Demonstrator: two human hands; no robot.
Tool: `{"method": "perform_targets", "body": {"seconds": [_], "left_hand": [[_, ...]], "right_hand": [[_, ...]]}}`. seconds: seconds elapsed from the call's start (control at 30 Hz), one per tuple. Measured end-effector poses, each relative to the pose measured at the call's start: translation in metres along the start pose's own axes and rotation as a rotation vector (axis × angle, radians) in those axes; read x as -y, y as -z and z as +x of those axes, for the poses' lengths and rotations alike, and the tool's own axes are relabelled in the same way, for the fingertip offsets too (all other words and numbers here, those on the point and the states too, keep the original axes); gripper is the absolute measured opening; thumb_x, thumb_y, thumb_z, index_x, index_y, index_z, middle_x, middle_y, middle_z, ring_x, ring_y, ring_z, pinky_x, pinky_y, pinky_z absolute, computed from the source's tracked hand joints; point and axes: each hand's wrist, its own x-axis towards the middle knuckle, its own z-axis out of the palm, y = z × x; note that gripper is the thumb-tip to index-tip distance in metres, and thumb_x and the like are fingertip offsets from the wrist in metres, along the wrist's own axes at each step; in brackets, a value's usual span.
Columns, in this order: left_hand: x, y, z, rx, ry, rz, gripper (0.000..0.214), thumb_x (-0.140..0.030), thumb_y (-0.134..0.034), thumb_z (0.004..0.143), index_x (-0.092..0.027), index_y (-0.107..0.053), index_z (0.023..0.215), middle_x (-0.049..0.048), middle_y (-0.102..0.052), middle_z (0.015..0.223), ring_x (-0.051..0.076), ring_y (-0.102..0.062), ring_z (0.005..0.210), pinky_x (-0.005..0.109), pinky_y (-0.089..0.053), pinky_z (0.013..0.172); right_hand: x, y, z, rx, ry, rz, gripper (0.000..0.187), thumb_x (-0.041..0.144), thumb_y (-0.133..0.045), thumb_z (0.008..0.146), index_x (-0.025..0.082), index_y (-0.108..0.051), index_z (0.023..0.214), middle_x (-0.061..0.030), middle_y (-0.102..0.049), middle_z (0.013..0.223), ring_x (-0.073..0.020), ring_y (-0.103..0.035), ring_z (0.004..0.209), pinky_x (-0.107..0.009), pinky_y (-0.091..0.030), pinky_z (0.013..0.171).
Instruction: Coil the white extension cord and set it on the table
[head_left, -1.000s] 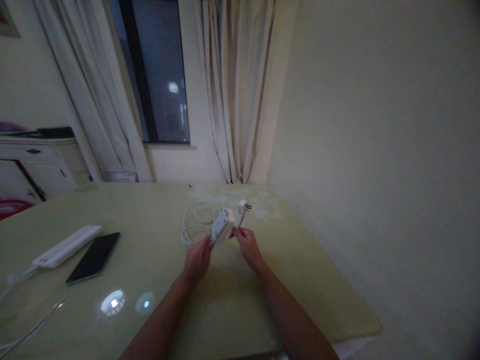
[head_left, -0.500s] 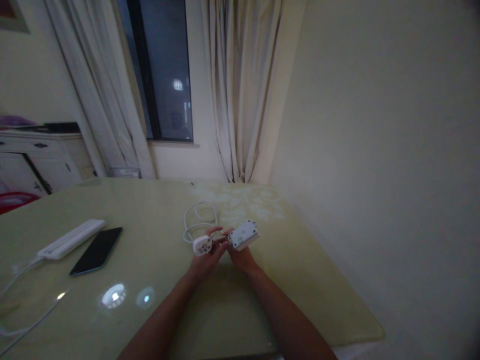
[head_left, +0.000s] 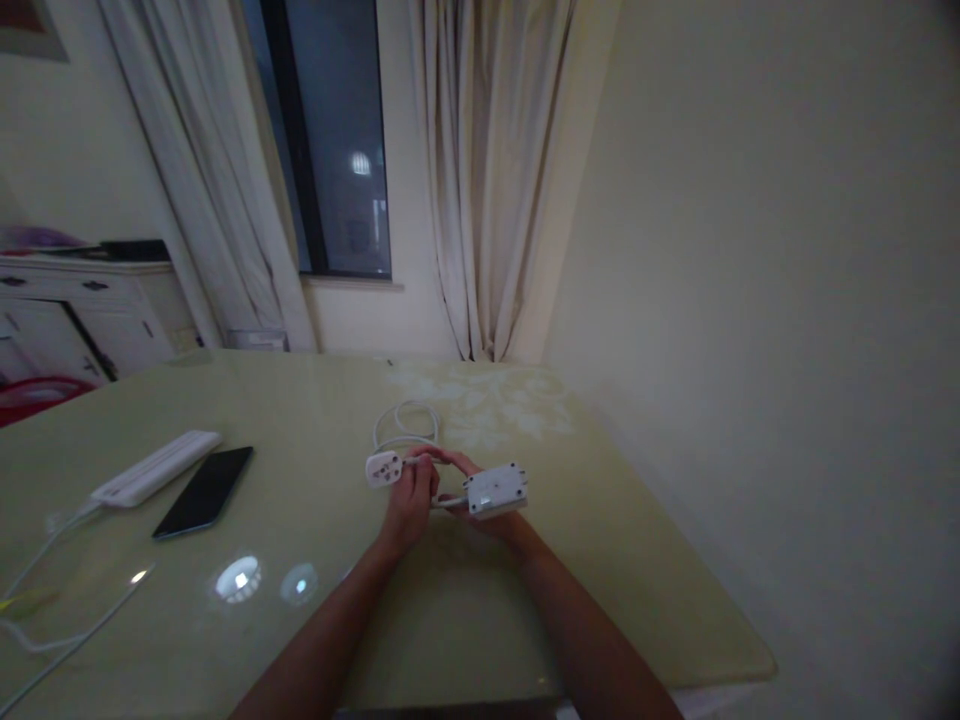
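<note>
My left hand [head_left: 411, 503] is closed around the white cord just behind a white plug [head_left: 383, 468], which points left over the table. My right hand [head_left: 491, 520] is mostly hidden under a small white socket block [head_left: 495, 489] that it holds with its underside up. The two hands are close together. The rest of the white cord [head_left: 405, 425] lies in loops on the table just beyond them.
The pale green table [head_left: 615, 560] ends near me and stands against the right wall. A white power strip [head_left: 156, 467] and a black phone [head_left: 204, 491] lie to the left, with thin white cables [head_left: 45, 620] at the left edge. Curtains and a window are behind.
The socket block has passed from my left hand to my right and turned underside up. The plug has passed from my right hand to my left and now points left.
</note>
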Motion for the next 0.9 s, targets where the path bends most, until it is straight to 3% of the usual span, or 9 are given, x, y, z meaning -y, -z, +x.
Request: {"method": "perform_targets", "body": {"seconds": [0.13, 0.23, 0.4, 0.57, 0.7, 0.8, 0.9], "left_hand": [[0.007, 0.001, 0.003, -0.094, -0.002, 0.062, 0.052, -0.063, -0.041, 0.098, -0.016, -0.064, 0.098, -0.0011, -0.052, 0.066, 0.016, -0.051, 0.061, 0.028, -0.042, 0.057], [0.007, 0.004, 0.003, -0.094, -0.036, 0.118, 0.052, -0.062, -0.040, 0.099, -0.017, -0.066, 0.106, 0.0037, -0.063, 0.078, 0.019, -0.060, 0.073, 0.033, -0.050, 0.070], [0.005, 0.007, 0.000, 0.069, -0.167, 0.130, 0.046, -0.054, -0.043, 0.101, -0.022, -0.064, 0.127, 0.0095, -0.071, 0.117, 0.023, -0.067, 0.105, 0.041, -0.052, 0.098], [0.002, 0.004, -0.001, 0.204, -0.250, 0.104, 0.042, -0.048, -0.045, 0.103, -0.024, -0.064, 0.131, 0.0099, -0.069, 0.128, 0.024, -0.060, 0.124, 0.043, -0.043, 0.113], [-0.001, -0.001, 0.003, 0.168, -0.277, 0.059, 0.043, -0.050, -0.041, 0.104, -0.025, -0.070, 0.122, 0.0089, -0.069, 0.125, 0.024, -0.058, 0.122, 0.042, -0.044, 0.109], [0.001, -0.004, 0.006, 0.054, -0.203, 0.028, 0.049, -0.055, -0.038, 0.103, -0.021, -0.070, 0.115, 0.0100, -0.068, 0.111, 0.023, -0.063, 0.108, 0.040, -0.051, 0.097], [0.007, -0.006, 0.007, 0.030, -0.193, 0.090, 0.047, -0.054, -0.037, 0.103, -0.021, -0.070, 0.105, 0.0078, -0.064, 0.102, 0.021, -0.063, 0.098, 0.037, -0.053, 0.090]], "right_hand": [[-0.004, -0.003, 0.001, 0.010, 0.030, -0.033, 0.082, 0.037, -0.087, 0.074, 0.027, -0.054, 0.148, -0.0125, -0.056, 0.148, -0.0359, -0.049, 0.140, -0.053, -0.036, 0.120], [-0.011, -0.005, 0.000, -0.031, -0.002, -0.041, 0.075, 0.044, -0.086, 0.077, 0.026, -0.057, 0.144, -0.0132, -0.058, 0.146, -0.0338, -0.051, 0.138, -0.051, -0.038, 0.118], [-0.029, -0.003, -0.002, -0.117, -0.135, 0.025, 0.059, 0.048, -0.085, 0.076, 0.026, -0.068, 0.128, -0.0080, -0.069, 0.130, -0.0280, -0.064, 0.122, -0.047, -0.044, 0.112], [-0.038, -0.001, 0.003, -0.335, -0.169, 0.239, 0.037, 0.051, -0.084, 0.075, 0.023, -0.079, 0.100, -0.0059, -0.078, 0.105, -0.0264, -0.070, 0.106, -0.045, -0.050, 0.102], [-0.038, 0.001, 0.010, -0.517, -0.176, 0.319, 0.034, 0.051, -0.081, 0.078, 0.018, -0.080, 0.085, -0.0068, -0.078, 0.088, -0.0252, -0.072, 0.090, -0.044, -0.052, 0.097], [-0.033, 0.008, 0.015, -0.650, -0.080, 0.372, 0.036, 0.053, -0.073, 0.087, 0.017, -0.079, 0.083, -0.0089, -0.078, 0.092, -0.0249, -0.072, 0.095, -0.044, -0.050, 0.101], [-0.031, 0.017, 0.016, -0.786, -0.035, 0.449, 0.040, 0.056, -0.072, 0.086, 0.016, -0.077, 0.082, -0.0108, -0.077, 0.092, -0.0247, -0.072, 0.096, -0.044, -0.050, 0.100]]}}
